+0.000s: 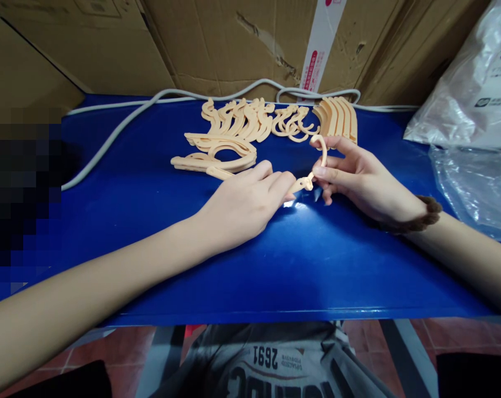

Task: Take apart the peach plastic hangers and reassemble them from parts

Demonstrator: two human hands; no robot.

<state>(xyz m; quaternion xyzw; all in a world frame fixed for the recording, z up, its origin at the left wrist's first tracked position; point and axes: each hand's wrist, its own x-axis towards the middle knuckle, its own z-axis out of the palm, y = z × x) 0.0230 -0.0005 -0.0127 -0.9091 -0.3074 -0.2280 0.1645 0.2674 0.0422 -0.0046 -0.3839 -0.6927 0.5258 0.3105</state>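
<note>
My left hand point(246, 204) is closed around a beige plastic arm piece point(299, 186), whose holed end sticks out to the right. Between the fingertips of my right hand point(358, 171) is a beige hook point(324, 150), its lower end touching that holed end. Just behind my left hand lie stacked beige hanger parts point(221, 161). Farther back are a row of curved beige pieces point(248, 119), some loose hooks point(289, 122) and a group of curved arms point(337, 117), partly behind my right fingers.
The blue table point(316, 265) carries a white cable point(121, 130) along its back and left. Cardboard boxes point(217, 44) stand behind it. Clear plastic bags point(469, 99) lie at the right.
</note>
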